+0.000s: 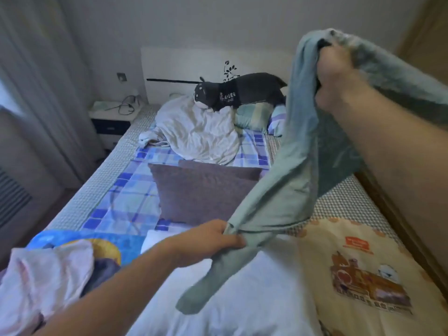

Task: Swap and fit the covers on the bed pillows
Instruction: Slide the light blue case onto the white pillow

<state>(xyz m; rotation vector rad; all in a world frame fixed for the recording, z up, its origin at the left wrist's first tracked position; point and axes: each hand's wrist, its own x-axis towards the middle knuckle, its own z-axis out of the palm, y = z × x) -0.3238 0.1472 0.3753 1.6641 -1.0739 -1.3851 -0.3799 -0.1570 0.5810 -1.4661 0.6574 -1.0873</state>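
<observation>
Head view: my left hand and right hand grip the green cover; I should find its opening before the pillow.

Green cover hides right end of purple pillow and part of far pillows. Right hand fingers buried in cover folds. Cover runs off right edge. Pink cloth cut off at near left. Writing on dark plush toy too small to read.
</observation>
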